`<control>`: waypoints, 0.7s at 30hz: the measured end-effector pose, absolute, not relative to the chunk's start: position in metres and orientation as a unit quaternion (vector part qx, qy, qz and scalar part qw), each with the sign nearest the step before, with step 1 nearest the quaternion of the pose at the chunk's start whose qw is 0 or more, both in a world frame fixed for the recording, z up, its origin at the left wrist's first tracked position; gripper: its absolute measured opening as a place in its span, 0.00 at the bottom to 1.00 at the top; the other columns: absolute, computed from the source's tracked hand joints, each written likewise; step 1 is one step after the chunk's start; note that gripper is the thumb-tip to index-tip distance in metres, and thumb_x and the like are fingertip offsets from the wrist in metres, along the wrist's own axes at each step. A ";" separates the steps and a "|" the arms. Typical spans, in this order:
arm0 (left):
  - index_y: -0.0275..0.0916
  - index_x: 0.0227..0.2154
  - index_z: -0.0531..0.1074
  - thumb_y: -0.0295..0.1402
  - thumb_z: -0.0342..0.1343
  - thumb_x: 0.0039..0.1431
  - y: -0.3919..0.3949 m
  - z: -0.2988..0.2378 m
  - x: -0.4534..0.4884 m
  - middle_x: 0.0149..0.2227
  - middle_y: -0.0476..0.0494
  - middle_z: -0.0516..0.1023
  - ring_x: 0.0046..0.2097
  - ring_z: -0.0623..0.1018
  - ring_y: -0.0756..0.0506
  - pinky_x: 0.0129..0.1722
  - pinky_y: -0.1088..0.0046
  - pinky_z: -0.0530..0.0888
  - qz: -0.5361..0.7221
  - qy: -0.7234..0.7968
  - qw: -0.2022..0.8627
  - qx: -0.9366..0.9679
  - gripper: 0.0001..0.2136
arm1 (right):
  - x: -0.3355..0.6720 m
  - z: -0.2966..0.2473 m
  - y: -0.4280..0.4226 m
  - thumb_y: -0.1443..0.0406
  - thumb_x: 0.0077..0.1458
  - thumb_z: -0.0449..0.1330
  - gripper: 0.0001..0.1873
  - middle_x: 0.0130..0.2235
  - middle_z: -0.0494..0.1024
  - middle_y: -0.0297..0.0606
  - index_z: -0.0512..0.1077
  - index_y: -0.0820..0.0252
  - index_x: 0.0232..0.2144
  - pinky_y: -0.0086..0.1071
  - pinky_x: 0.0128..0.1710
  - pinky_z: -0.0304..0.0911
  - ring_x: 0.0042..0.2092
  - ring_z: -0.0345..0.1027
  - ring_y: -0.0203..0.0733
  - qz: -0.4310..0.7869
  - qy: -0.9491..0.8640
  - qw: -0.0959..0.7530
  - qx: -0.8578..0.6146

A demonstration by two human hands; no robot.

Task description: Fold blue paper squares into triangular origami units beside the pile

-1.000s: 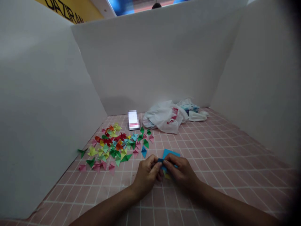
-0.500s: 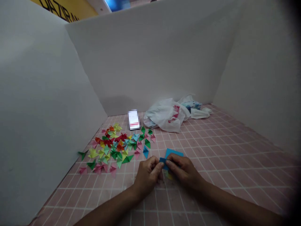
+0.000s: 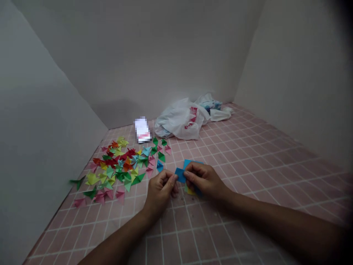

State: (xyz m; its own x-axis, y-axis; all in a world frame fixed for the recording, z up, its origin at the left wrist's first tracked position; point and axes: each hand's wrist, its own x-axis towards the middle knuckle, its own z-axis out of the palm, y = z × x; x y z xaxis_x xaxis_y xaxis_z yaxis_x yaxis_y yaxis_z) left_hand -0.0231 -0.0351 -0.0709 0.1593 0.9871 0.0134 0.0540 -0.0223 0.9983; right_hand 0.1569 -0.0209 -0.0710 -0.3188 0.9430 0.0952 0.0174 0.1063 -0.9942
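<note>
Pinching a sm. blue paper [image 3: 179,175] betw. thumbs & fingers: L hand [image 3: 161,187] has its L edge, R hand [image 3: 204,180] its R side, fingers of both closed on it, abt. mid-front over the tabletop [image 3: 256,154]. Prob. v. light, thin & bendy; shd. crease easily, might tear if yanked, so edges/corners w/ fingertips look the best hold. Some yellow paper [image 3: 191,191] peeks out by R hand; another blue sheet [image 3: 193,161], partly hidden, just past it. Off to L, spread of folded paper pieces [image 3: 120,175], multi-col., likely easy to squash. Further back: lit phone [image 3: 142,129], screen blurred out; to its R, white plastic bag [image 3: 176,119] w/ red print, nr. the back wall [image 3: 154,66].
</note>
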 end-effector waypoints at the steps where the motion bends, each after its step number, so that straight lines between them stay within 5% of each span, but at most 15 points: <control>1: 0.38 0.25 0.69 0.44 0.60 0.59 -0.035 -0.071 -0.023 0.18 0.52 0.72 0.20 0.70 0.52 0.22 0.78 0.66 0.450 0.470 0.517 0.556 0.15 | 0.157 -0.071 -0.021 0.56 0.58 0.59 0.14 0.21 0.68 0.30 0.66 0.58 0.25 0.27 0.21 0.59 0.21 0.62 0.33 0.540 -0.605 0.431 -0.396; 9: 0.38 0.27 0.70 0.41 0.59 0.61 -0.040 -0.068 -0.021 0.22 0.51 0.74 0.24 0.73 0.51 0.26 0.76 0.69 0.466 0.454 0.508 0.565 0.13 | 0.157 -0.063 -0.023 0.56 0.59 0.58 0.16 0.21 0.70 0.31 0.66 0.58 0.24 0.27 0.22 0.58 0.22 0.62 0.33 0.543 -0.606 0.434 -0.387; 21: 0.38 0.33 0.71 0.34 0.67 0.49 -0.039 -0.064 -0.016 0.28 0.51 0.77 0.29 0.78 0.50 0.31 0.75 0.75 0.535 0.451 0.523 0.487 0.11 | 0.154 -0.068 -0.022 0.59 0.54 0.62 0.10 0.22 0.70 0.29 0.67 0.58 0.30 0.27 0.22 0.59 0.22 0.64 0.33 0.606 -0.557 0.422 -0.380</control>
